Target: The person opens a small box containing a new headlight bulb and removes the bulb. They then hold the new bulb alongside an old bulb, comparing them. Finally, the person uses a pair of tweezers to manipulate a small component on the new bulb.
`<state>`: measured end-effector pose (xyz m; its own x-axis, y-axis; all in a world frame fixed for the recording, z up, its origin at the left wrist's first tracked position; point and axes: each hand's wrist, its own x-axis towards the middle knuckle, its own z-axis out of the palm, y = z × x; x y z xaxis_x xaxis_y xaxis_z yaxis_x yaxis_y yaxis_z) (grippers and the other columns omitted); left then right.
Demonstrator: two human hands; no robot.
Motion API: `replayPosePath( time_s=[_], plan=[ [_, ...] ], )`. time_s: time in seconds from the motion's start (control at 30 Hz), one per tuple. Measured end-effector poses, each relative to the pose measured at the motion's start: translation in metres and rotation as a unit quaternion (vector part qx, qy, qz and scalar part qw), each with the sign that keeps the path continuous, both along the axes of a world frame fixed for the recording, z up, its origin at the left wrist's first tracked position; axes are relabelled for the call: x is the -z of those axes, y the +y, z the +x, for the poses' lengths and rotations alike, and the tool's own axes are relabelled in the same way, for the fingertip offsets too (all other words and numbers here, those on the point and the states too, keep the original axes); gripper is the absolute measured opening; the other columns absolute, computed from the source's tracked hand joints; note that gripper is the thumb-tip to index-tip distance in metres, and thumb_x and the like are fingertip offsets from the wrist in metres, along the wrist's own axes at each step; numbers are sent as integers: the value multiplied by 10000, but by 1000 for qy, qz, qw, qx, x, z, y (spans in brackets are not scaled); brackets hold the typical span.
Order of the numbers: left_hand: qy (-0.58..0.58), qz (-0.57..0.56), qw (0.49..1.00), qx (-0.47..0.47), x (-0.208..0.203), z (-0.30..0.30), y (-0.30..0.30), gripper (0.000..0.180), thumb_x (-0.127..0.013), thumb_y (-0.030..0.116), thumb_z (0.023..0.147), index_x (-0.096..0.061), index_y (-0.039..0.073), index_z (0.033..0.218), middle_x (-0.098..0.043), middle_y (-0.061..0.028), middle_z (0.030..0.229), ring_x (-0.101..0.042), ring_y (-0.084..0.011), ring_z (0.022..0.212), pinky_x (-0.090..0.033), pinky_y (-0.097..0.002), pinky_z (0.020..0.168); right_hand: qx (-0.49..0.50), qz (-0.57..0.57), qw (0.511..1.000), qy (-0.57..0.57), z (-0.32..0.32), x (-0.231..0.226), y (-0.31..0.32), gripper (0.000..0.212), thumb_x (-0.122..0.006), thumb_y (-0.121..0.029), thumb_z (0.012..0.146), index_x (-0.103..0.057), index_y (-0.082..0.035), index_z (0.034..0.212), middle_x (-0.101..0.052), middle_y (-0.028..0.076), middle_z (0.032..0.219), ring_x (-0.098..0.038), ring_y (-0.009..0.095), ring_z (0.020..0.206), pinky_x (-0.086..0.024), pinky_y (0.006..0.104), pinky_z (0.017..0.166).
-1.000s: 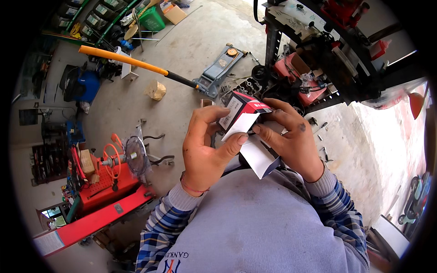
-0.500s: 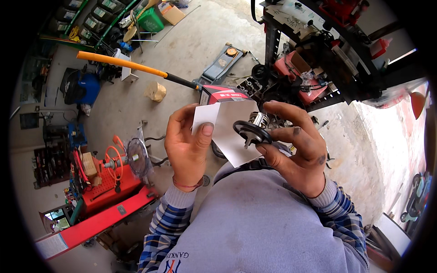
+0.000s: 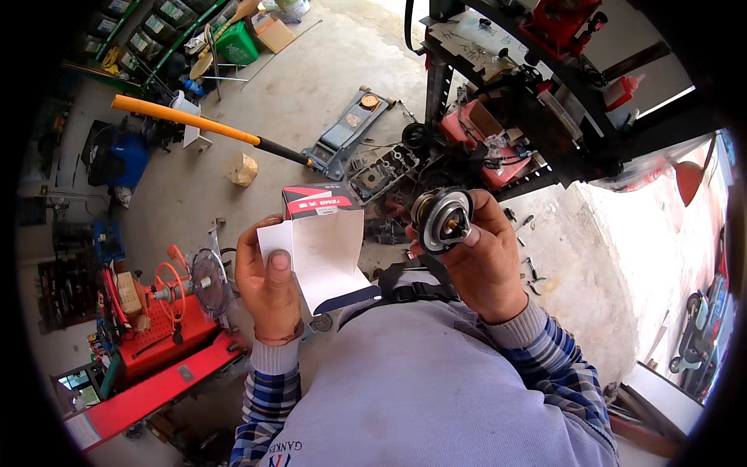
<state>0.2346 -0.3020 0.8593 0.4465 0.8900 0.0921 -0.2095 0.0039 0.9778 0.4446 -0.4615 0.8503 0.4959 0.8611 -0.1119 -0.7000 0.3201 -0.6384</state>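
My left hand (image 3: 271,284) grips a small cardboard box (image 3: 327,243) by its side flap, thumb on the white card. The box is white inside, dark and red outside, and its flaps hang open toward me; no contents show in it. To its right, my right hand (image 3: 486,261) holds an engine thermostat (image 3: 445,221) between thumb and fingers. The thermostat has a round metal flange with a black rubber rim, a brass-coloured centre and a coil spring behind. Box and thermostat are apart.
Beyond the hands lie a blue-grey floor jack (image 3: 346,128) with an orange handle (image 3: 183,114) and engine parts (image 3: 385,173). A black metal rack (image 3: 545,101) stands at the right. A red machine (image 3: 171,335) is on the left; loose tools (image 3: 532,272) lie on the floor.
The thermostat has been turned so its round face shows, and has moved clear of the box opening. The box has moved left and tipped, so its inside shows more.
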Motion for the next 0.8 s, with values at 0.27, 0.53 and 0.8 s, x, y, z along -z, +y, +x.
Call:
replayPosePath(
  time_s=[0.27,0.53,0.8],
  plan=[
    [-22,-22,999,24,-7,-7,-3,606,-786,361,873,-512,-4,1272,-577,-147,1294,-570,-235,1191,-446,-395,1043,2,21,999,-43,-9,-11,2,450,-812,-222,854,-534,-7,1137,-645,109,1136,-619,185,1069,-502,355,965],
    [-23,-22,998,50,-5,-11,-2,579,-775,336,885,-516,3,1281,-565,-146,1315,-564,-242,1207,-442,-401,1051,6,23,998,-56,-12,-13,0,388,-802,-189,860,-555,-20,1107,-643,99,1136,-615,191,1081,-494,370,980],
    [-22,-21,997,68,-5,-10,-1,591,-794,325,868,-521,-8,1273,-569,-147,1307,-566,-234,1196,-444,-385,1047,5,35,997,-62,-13,-10,0,303,-717,-146,898,-564,-5,1119,-642,101,1134,-616,186,1064,-494,353,964]
  ],
)
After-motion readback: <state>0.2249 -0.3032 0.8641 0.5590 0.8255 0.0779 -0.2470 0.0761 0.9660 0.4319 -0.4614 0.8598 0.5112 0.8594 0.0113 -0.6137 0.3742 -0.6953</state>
